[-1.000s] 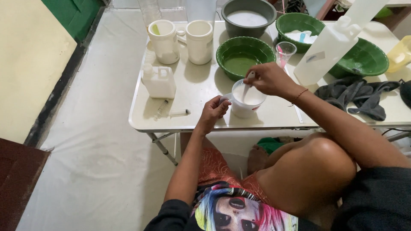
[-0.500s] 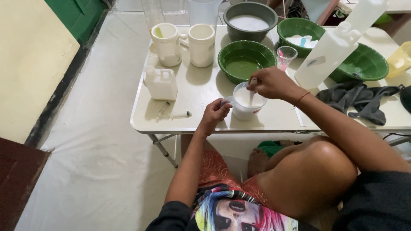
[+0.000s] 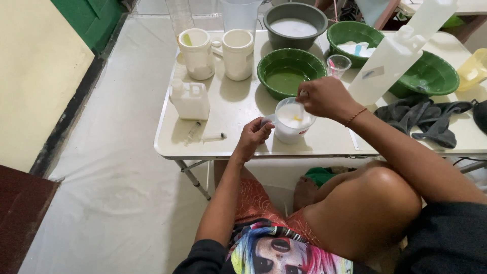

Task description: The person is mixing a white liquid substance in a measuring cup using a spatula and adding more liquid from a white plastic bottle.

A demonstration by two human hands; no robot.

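nearest the body, a raised bare knee and a printed shirt, then the near edge of the pale folding table. left hand at that edge, fingers curled shut around the handle of a small white measuring cup, steadying it. right hand right above the cup, fingertips pinched closed on a thin stirrer whose lower end dips into white liquid with a yellowish spot.

cup itself: rigid light plastic by the look of it, part full, so probably light but sloshy and easy to tip; likely slick if wet. best taken by the side handle, upright, with the base kept flat on the table.

left of the cup, a syringe lying flat and a small white jug-shaped bottle. just beyond the cup, a green bowl of green liquid and a small clear cup. farther back, two white pitchers and a grey basin of white liquid. off to the right, a tall translucent bottle, more green bowls and a dark cloth.
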